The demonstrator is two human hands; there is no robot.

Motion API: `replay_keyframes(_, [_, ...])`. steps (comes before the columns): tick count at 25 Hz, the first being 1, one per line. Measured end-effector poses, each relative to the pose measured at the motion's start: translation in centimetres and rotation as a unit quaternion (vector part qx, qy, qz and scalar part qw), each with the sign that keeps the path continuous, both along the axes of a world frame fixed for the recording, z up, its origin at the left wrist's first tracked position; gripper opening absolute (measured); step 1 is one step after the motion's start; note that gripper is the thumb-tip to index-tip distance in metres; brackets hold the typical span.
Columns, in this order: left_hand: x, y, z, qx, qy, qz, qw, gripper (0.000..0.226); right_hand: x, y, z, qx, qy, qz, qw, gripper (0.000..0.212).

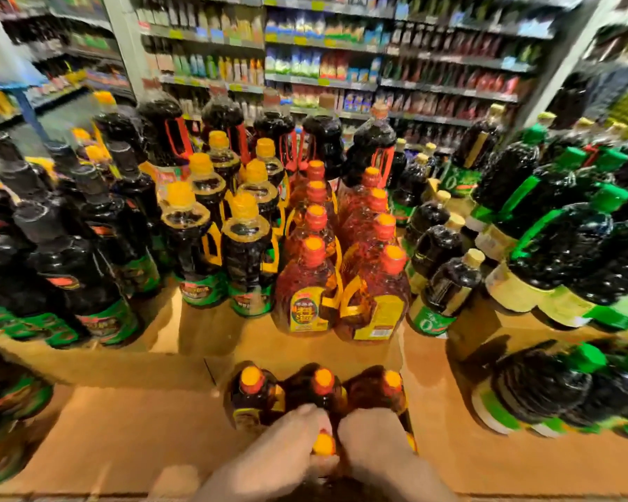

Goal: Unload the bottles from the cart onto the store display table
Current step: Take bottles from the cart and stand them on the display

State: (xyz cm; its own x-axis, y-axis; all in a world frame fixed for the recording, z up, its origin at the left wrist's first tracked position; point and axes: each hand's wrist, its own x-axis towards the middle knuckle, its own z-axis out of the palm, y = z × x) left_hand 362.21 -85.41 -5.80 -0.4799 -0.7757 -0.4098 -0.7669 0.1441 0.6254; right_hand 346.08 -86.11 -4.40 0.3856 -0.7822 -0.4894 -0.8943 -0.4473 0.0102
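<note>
Both hands' fingers clutch bottle (pixel 323 443); 3 bottles (pixel 322 387) ahead, display table (pixel 131 422) crowded.

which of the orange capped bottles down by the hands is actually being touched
The nearest one, with its cap wedged between the left hand and right hand. The three bottles behind stand untouched.

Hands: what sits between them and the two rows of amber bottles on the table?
In the head view, three orange-capped bottles stand between the hands (left hand, right hand) and the amber bottles, then bare table.
</note>
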Motion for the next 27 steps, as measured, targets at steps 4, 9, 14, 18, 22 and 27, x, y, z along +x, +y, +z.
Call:
replay_keyframes(4, [-0.6, -0.9, 1.4, 0.009, -0.032, -0.007, 0.999, 0.026, -0.2, 0.1, 1.3, -0.001, -0.022, -0.024, 0.999, 0.023])
replay_keyframes(9, [-1.3, -1.4, 2.6, 0.018, -0.091, -0.007, 0.996, 0.044, -1.8, -0.3, 3.0, -0.015, -0.076, -0.012, 0.997, 0.021])
replay_keyframes(14, [-3.0, -1.0, 5.4, -0.03, -0.131, 0.118, 0.984, 0.056, -4.3, -1.1, 4.9, -0.09, -0.156, 0.049, 0.982, 0.022])
replay_keyframes(18, [-5.5, 2.0, 6.8, -0.077, -0.112, 0.225, 0.965, 0.041, -5.7, -1.7, 6.1, -0.115, -0.181, 0.123, 0.969, 0.023])
replay_keyframes(22, [-6.2, 7.3, 7.6, -0.106, -0.026, 0.369, 0.923, 0.023, -5.0, -1.7, 6.6, -0.09, -0.233, 0.178, 0.952, 0.024])
replay_keyframes(27, [-6.1, 17.9, 9.5, -0.172, -0.052, 0.52, 0.835, 0.009, -0.4, 4.4, 7.9, -0.046, -0.295, 0.328, 0.896, 0.01])
